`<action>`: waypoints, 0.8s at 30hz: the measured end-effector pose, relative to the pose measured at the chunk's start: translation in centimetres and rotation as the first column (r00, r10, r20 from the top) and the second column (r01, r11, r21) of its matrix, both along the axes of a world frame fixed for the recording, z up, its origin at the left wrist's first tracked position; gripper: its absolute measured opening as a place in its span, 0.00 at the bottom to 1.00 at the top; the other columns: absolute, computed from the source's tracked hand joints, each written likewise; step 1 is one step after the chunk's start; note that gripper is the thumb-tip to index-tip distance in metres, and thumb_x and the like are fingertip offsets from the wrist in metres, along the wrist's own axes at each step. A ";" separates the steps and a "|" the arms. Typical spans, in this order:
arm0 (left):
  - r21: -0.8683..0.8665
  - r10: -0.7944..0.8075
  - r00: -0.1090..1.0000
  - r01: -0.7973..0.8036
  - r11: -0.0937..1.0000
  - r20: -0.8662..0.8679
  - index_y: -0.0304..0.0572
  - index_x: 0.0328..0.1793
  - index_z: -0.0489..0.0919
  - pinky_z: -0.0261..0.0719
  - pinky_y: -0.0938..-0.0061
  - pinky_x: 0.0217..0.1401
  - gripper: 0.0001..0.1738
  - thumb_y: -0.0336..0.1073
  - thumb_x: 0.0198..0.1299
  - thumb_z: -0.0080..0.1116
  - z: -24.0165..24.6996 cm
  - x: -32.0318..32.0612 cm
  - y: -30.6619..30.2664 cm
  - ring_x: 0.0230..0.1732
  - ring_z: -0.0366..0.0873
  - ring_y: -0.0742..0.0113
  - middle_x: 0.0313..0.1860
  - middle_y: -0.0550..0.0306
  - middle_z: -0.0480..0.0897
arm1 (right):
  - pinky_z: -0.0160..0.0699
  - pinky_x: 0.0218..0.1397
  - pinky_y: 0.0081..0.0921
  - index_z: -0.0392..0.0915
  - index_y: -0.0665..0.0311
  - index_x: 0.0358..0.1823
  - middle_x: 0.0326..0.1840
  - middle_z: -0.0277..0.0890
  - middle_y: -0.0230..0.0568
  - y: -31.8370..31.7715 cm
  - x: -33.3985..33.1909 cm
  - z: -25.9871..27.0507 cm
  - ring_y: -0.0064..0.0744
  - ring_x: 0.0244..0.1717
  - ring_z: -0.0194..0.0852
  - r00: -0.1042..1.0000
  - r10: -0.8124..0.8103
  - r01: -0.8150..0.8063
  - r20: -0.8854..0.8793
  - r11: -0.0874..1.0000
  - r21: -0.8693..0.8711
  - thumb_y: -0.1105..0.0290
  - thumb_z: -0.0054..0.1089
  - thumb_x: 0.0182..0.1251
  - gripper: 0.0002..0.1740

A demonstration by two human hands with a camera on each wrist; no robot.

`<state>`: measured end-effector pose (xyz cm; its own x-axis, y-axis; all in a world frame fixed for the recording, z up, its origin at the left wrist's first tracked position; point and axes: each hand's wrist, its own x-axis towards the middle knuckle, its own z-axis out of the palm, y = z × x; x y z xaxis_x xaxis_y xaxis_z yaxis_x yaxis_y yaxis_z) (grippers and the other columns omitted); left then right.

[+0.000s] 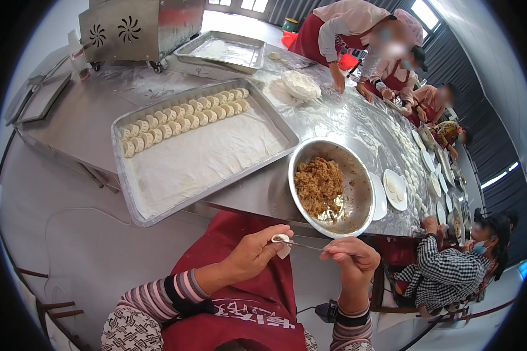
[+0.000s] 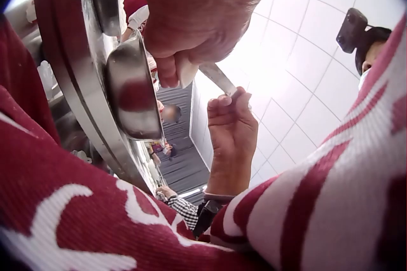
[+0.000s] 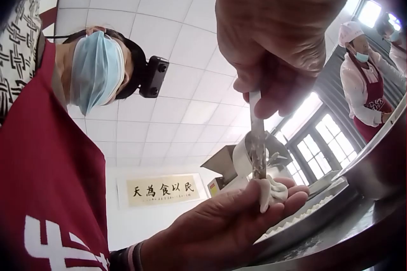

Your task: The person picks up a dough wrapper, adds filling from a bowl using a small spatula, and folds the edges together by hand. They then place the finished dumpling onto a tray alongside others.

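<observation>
My left hand [image 1: 249,257] holds a dumpling [image 1: 283,245] of white dough between thumb and fingers, close in front of the apron. In the right wrist view the dumpling [image 3: 275,193] shows pleats along one side and a loose flap of dough. A thin, flat metal filling spatula [image 1: 310,247] is pinched in my right hand [image 1: 354,262]. The blade [image 3: 257,134] reaches to the dough, and its tip is hidden there. Just beyond the hands stands a steel bowl [image 1: 360,175] with brown minced filling [image 1: 318,184].
A lined metal tray [image 1: 199,167] holds two rows of pleated dumplings [image 1: 181,120] at left. Behind it are an empty-looking tray [image 1: 234,52], a dough lump [image 1: 300,86] and a steel machine [image 1: 137,32]. White plates [image 1: 395,190] and several people line the floury table's right side.
</observation>
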<state>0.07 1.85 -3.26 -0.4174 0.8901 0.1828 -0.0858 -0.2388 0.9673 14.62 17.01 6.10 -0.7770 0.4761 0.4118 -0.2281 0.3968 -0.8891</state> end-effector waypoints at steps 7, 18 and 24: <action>-0.040 0.021 0.993 -0.026 0.999 -0.112 0.35 0.65 0.68 0.71 0.75 0.62 0.18 0.30 0.71 0.45 1.3 -0.4 -0.2 0.58 0.75 0.68 0.59 0.53 0.77 | 0.77 0.24 0.23 0.81 0.72 0.32 0.29 0.79 0.50 -0.2 0.1 0.4 0.33 0.23 0.78 0.983 -0.093 0.097 -0.158 0.995 0.014 0.64 0.67 0.61 0.15; 0.040 0.035 0.999 -0.034 0.999 -0.027 0.36 0.65 0.67 0.72 0.73 0.62 0.18 0.28 0.71 0.44 0.6 0.0 0.0 0.60 0.76 0.64 0.60 0.52 0.76 | 0.80 0.30 0.23 0.82 0.74 0.33 0.31 0.80 0.50 -0.7 0.0 0.4 0.33 0.27 0.81 0.997 -0.038 0.039 -0.063 0.999 0.013 0.70 0.67 0.59 0.11; 0.028 0.023 0.995 -0.021 0.999 -0.098 0.34 0.66 0.66 0.73 0.72 0.63 0.18 0.26 0.71 0.42 0.8 -0.3 -0.1 0.60 0.76 0.62 0.60 0.52 0.75 | 0.80 0.30 0.22 0.82 0.74 0.34 0.31 0.80 0.50 -0.4 0.2 0.6 0.33 0.27 0.81 0.975 -0.043 0.042 -0.217 0.999 -0.009 0.74 0.65 0.60 0.08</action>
